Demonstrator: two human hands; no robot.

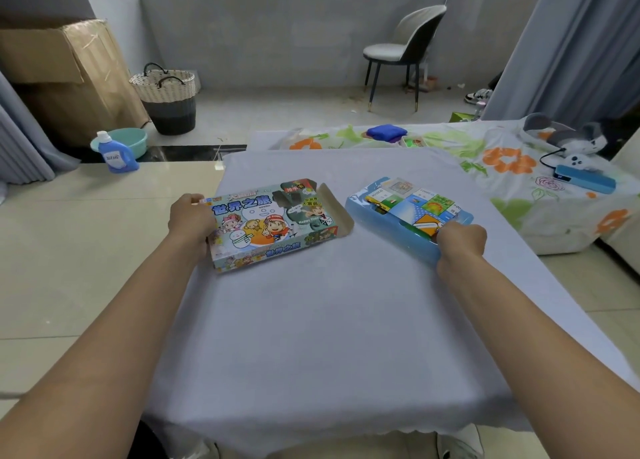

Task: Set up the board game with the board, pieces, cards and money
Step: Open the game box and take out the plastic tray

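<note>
A colourful cartoon game box (273, 223) lies flat on the grey-clothed table (311, 337), its right end flap open. My left hand (189, 221) grips the box's left end. To the right lies a blue plastic tray (381, 216) holding the folded game board (412, 204) and cards under clear wrap. My right hand (459, 240) is closed on the tray's near right corner. The tray sits fully outside the box, a short gap apart from the open flap.
A flower-patterned bed (512, 167) lies beyond the table with a blue cloth (386, 132), a blue case (585, 178) and a plush toy. On the floor at left stand a detergent bottle (116, 153), a basin and a woven basket (169, 98). A chair (401, 49) stands by the window.
</note>
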